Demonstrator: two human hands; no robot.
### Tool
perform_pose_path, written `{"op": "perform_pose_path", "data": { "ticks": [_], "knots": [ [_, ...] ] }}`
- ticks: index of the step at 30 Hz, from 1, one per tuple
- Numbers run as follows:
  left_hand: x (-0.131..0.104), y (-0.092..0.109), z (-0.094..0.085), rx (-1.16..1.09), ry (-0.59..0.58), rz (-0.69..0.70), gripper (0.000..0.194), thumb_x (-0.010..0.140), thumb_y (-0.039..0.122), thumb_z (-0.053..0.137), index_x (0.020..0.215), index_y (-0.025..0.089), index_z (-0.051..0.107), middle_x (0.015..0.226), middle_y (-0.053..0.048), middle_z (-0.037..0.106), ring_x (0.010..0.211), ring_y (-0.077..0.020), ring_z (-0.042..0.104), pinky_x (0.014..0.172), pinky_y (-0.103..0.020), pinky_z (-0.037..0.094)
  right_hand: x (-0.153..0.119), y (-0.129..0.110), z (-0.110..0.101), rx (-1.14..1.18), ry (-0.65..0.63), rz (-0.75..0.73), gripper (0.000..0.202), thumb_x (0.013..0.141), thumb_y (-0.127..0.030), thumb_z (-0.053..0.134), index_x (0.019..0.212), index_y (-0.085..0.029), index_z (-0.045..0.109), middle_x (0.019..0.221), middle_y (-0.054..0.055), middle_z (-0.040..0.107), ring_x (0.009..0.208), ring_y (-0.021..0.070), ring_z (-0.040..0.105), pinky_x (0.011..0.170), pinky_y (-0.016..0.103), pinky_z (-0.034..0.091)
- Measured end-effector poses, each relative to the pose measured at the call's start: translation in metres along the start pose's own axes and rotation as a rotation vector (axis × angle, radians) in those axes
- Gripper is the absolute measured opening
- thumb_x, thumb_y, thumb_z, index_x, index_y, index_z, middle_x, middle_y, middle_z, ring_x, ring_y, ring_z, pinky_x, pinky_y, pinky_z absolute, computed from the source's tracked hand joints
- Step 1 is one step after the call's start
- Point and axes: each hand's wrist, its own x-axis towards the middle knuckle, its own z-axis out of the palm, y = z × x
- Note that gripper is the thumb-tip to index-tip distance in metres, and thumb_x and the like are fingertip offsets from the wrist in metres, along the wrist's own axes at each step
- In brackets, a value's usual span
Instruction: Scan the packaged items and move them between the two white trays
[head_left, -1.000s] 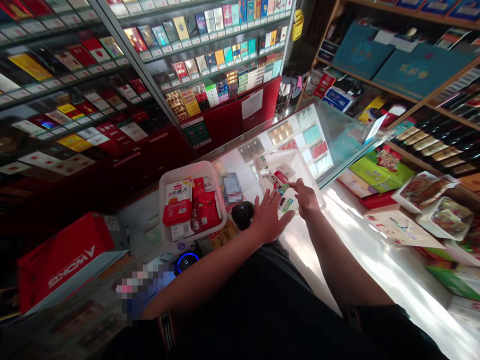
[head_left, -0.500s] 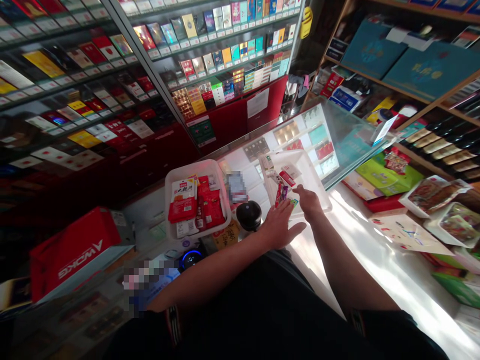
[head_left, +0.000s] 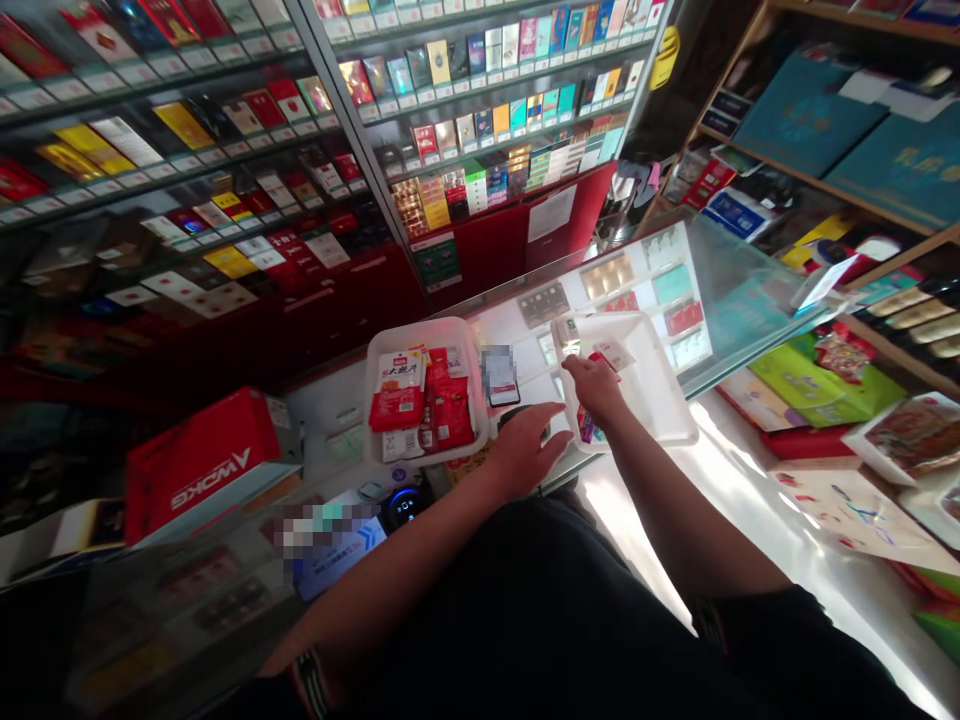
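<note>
My right hand (head_left: 598,388) is over the left part of a shallow white tray (head_left: 682,428). Its fingers are curled together beside a small white-and-green packet (head_left: 570,335); what they grip, if anything, is hidden. Under that hand a red-and-white packet (head_left: 616,354) and some purple wrapped snacks (head_left: 587,428) show in part. My left hand (head_left: 531,448) hovers at the tray's near left side with thumb and fingers apart, holding nothing. It partly covers a round black object (head_left: 513,414). Whether it touches that object, I cannot tell.
Left of the tray are a phone (head_left: 500,376) and a white plastic bin (head_left: 369,362) of red snack packs (head_left: 397,392). A red box (head_left: 202,465) stands farther left on the glass counter (head_left: 750,300). Behind rise shelves of cigarette packs (head_left: 487,130).
My left hand has moved left, out of the tray to the black object. The right hand has shifted to the tray's left part, its fingers more curled. The camera view has turned slightly left.
</note>
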Motion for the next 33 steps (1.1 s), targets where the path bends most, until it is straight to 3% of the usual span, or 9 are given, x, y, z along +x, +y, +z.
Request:
{"op": "perform_pose_path", "data": {
  "ticks": [8, 12, 17, 21, 26, 33],
  "knots": [
    [-0.021, -0.038, -0.049, 0.082, 0.178, -0.128, 0.037, 0.099, 0.031, 0.062, 0.134, 0.020, 0.069, 0.137, -0.011, 0.074, 0.129, -0.0276, 0.068, 0.117, -0.048, 0.052, 0.001, -0.052, 0.040, 0.036, -0.138, -0.130, 0.050, 0.099, -0.053, 0.046, 0.075, -0.017, 0.072, 0.076, 0.004, 0.069, 0.079, 0.0200, 0.059, 0.071, 0.030, 0.041],
    [-0.033, -0.067, -0.076, 0.200, 0.265, -0.271, 0.038, 0.098, 0.032, 0.063, 0.132, 0.019, 0.070, 0.135, -0.013, 0.074, 0.126, -0.0299, 0.069, 0.114, -0.049, 0.053, -0.002, -0.080, 0.061, 0.032, -0.242, -0.201, 0.043, 0.099, -0.046, 0.050, 0.087, -0.017, 0.079, 0.089, 0.006, 0.077, 0.089, 0.0215, 0.066, 0.079, 0.029, 0.045],
    [-0.048, -0.100, -0.108, 0.448, 0.299, -0.479, 0.043, 0.097, 0.033, 0.059, 0.136, 0.019, 0.068, 0.141, -0.012, 0.071, 0.133, -0.0294, 0.063, 0.121, -0.046, 0.045, -0.008, -0.112, 0.093, -0.076, -0.341, -0.249, 0.034, 0.100, -0.037, 0.057, 0.106, -0.018, 0.084, 0.114, 0.010, 0.080, 0.110, 0.0244, 0.070, 0.097, 0.030, 0.048],
    [-0.061, -0.120, -0.130, 0.622, 0.302, -0.576, 0.046, 0.098, 0.032, 0.054, 0.139, 0.016, 0.066, 0.149, -0.014, 0.065, 0.140, -0.0310, 0.057, 0.125, -0.045, 0.038, -0.012, -0.129, 0.119, -0.188, -0.419, -0.271, 0.032, 0.100, -0.036, 0.060, 0.108, -0.017, 0.084, 0.121, 0.013, 0.080, 0.116, 0.0258, 0.070, 0.096, 0.029, 0.047],
    [-0.074, -0.134, -0.144, 0.728, 0.302, -0.640, 0.047, 0.098, 0.034, 0.056, 0.140, 0.014, 0.064, 0.149, -0.017, 0.063, 0.140, -0.0336, 0.054, 0.123, -0.047, 0.037, -0.018, -0.143, 0.145, -0.283, -0.511, -0.329, 0.030, 0.100, -0.033, 0.059, 0.101, -0.018, 0.084, 0.114, 0.012, 0.081, 0.108, 0.0255, 0.072, 0.088, 0.028, 0.047],
    [-0.079, -0.141, -0.143, 0.752, 0.225, -0.760, 0.055, 0.098, 0.044, 0.057, 0.144, 0.012, 0.059, 0.162, -0.022, 0.048, 0.154, -0.0438, 0.037, 0.126, -0.058, 0.031, -0.020, -0.152, 0.174, -0.322, -0.596, -0.362, 0.027, 0.098, -0.027, 0.059, 0.100, -0.017, 0.084, 0.112, 0.013, 0.081, 0.104, 0.0247, 0.072, 0.085, 0.029, 0.047]
  ]
}}
